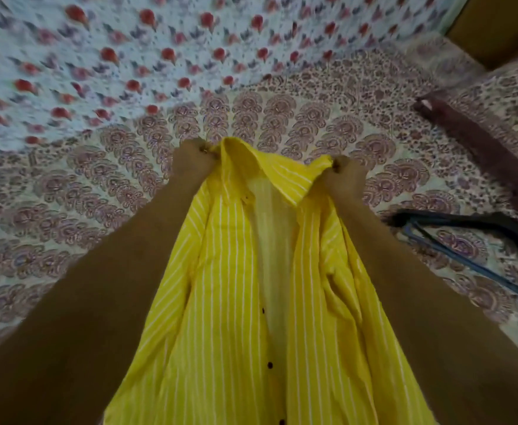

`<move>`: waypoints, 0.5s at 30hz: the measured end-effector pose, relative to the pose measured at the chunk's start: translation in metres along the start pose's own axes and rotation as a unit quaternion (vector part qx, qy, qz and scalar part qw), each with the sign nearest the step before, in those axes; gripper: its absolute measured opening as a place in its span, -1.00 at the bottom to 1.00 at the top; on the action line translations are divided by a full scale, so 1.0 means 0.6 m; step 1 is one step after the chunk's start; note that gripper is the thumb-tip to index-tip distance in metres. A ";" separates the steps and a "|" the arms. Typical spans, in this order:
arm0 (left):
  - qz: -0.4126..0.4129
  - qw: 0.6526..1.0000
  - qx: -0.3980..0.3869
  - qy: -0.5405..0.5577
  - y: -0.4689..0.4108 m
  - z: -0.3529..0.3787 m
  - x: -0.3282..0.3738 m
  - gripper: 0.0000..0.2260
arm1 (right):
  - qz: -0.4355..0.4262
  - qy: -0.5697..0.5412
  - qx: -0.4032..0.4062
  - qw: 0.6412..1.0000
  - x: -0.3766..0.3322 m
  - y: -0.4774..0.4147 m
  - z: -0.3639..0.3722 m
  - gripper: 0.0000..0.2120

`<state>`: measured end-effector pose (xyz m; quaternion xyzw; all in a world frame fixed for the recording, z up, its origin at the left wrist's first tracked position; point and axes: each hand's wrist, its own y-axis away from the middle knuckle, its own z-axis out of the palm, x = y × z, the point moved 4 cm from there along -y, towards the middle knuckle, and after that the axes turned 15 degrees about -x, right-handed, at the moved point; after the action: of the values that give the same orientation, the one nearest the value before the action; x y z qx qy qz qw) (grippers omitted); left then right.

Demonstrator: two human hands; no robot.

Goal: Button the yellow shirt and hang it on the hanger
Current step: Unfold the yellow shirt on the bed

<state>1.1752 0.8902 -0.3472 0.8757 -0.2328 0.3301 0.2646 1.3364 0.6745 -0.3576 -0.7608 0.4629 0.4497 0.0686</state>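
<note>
Head view: left hand (191,157) and right hand (345,176) pinch yellow shirt (221,286) (unbuttoned) lengthwise, collar (242,154) pointing away.

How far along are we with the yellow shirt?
Nothing looks finished yet. The yellow shirt hangs open down the front, its dark buttons unfastened. In hand: the left hand and right hand grip it near the collar, holding it up over the bedsheet. Left: all the buttoning, then putting it on the hanger, lying on that bedsheet at right.

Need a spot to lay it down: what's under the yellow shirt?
Patterned bedspread shows all round the shirt; the hanger lies off to its right. Whatever lies directly beneath is hidden by the cloth.
</note>
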 end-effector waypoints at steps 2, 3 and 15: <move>-0.025 0.996 -0.077 0.030 -0.012 0.044 -0.054 -0.65 | 0.016 0.018 -0.055 0.998 0.049 -0.003 0.052 -0.50; -0.027 0.993 -0.106 0.042 -0.013 0.064 -0.084 -0.61 | 0.026 0.025 -0.076 0.996 0.075 -0.001 0.079 -0.49; -0.164 0.983 -0.038 -0.070 0.186 0.027 -0.369 -0.72 | -0.089 0.168 -0.106 0.976 0.111 0.216 0.302 -0.53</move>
<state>0.9686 0.8480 -0.4785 0.9122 -0.1167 0.2106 0.3314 1.1358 0.6533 -0.4732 -0.8664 0.3485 0.3539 -0.0515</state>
